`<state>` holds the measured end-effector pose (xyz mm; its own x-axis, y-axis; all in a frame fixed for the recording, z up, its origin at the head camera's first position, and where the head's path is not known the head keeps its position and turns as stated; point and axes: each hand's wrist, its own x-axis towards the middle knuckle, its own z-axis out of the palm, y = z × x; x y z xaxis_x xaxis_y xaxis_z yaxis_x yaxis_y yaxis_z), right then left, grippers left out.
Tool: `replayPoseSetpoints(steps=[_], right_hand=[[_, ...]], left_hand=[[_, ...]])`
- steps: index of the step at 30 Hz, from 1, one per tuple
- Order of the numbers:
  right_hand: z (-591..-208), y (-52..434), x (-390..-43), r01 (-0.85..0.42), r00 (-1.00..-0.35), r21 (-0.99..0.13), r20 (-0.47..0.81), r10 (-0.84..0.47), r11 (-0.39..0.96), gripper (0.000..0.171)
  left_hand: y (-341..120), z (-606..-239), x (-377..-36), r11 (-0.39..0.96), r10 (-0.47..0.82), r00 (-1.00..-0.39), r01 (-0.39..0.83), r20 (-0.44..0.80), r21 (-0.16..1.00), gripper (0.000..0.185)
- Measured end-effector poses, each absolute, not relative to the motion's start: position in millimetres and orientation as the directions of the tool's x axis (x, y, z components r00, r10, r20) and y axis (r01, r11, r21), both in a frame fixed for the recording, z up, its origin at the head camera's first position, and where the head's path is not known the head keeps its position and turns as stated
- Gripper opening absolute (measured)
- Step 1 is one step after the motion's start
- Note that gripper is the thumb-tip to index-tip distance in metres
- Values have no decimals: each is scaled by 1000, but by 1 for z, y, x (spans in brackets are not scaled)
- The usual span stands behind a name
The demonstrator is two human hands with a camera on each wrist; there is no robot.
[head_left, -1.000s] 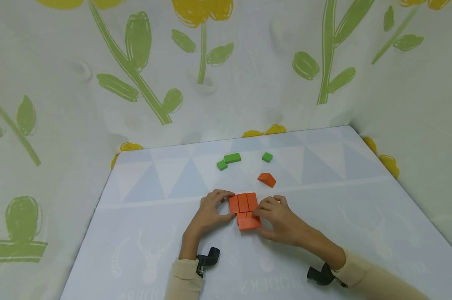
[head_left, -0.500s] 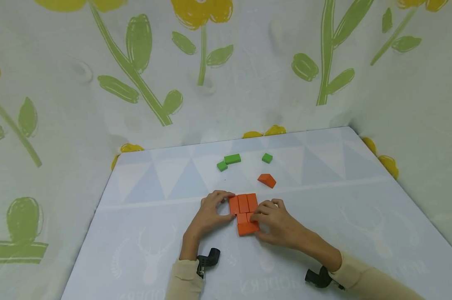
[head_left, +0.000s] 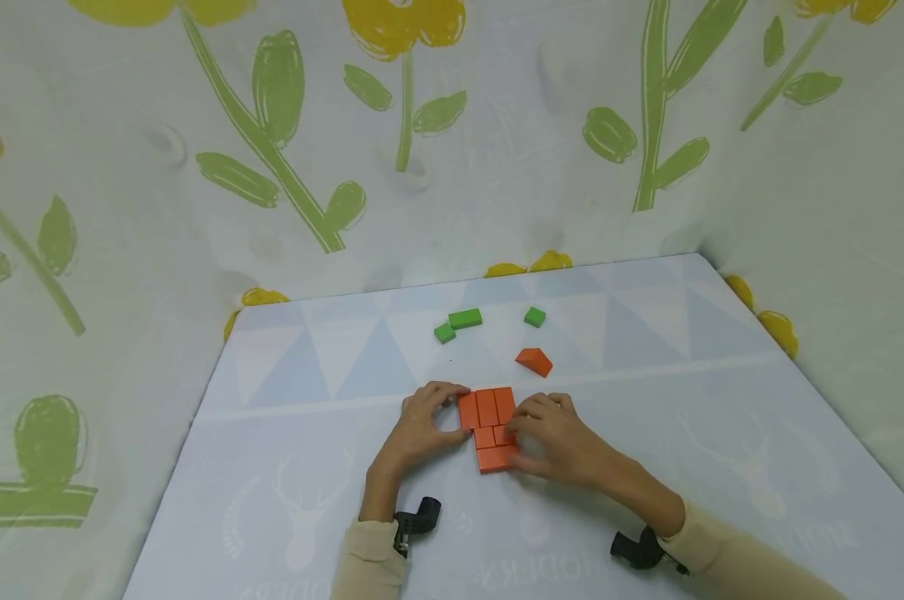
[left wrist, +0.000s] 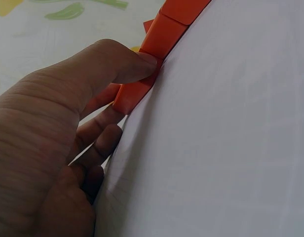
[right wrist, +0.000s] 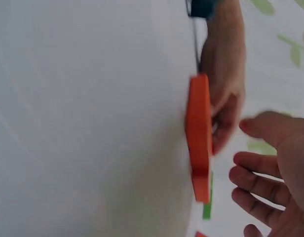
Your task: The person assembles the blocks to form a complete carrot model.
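Observation:
Several orange blocks lie flat and close together in front of me: a row of upright ones, a pair of small square ones below, and a long block [head_left: 494, 459] along the near side. My left hand [head_left: 420, 423] pinches the leftmost orange block [head_left: 468, 410] by its ends, thumb at the near end and fingers at the far one. The left wrist view has the thumb [left wrist: 137, 66] pressed to the orange side. At the right edge of the blocks hovers my right hand [head_left: 560, 440], fingers loosely bent; the right wrist view shows these fingers [right wrist: 260, 185] apart from the blocks.
Farther back lie an orange wedge-like block [head_left: 534, 361], a green rectangular block [head_left: 465, 318] and two small green blocks, one [head_left: 444, 332] at left and another [head_left: 534, 317] at right. The white patterned table [head_left: 272, 467] meets a flower-printed curtain [head_left: 496, 167] behind.
The long orange block has slid toward me and now lies flat against the two small ones. My right hand has let go and drawn slightly right. The left hand stays put.

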<state>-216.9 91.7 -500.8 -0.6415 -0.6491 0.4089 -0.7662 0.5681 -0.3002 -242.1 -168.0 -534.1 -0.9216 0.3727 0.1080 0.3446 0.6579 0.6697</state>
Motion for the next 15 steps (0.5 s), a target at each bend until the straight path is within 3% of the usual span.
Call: replayPoseSetpoints(steps=[5, 10, 15], right_hand=[[-493, 104, -256, -619, -767, -324, 446, -462, 716, 27], [-493, 117, -289, -388, -911, -360, 290, -293, 849, 37], [-497, 118, -304, -401, -911, -279, 216, -350, 872, 39]], left_hand=[[-168, -533, -243, 657, 368, -923, 346, 117, 670, 54], [-167, -535, -241, 654, 378, -920, 347, 107, 672, 54], [-167, -534, -241, 649, 381, -918, 351, 110, 675, 53]])
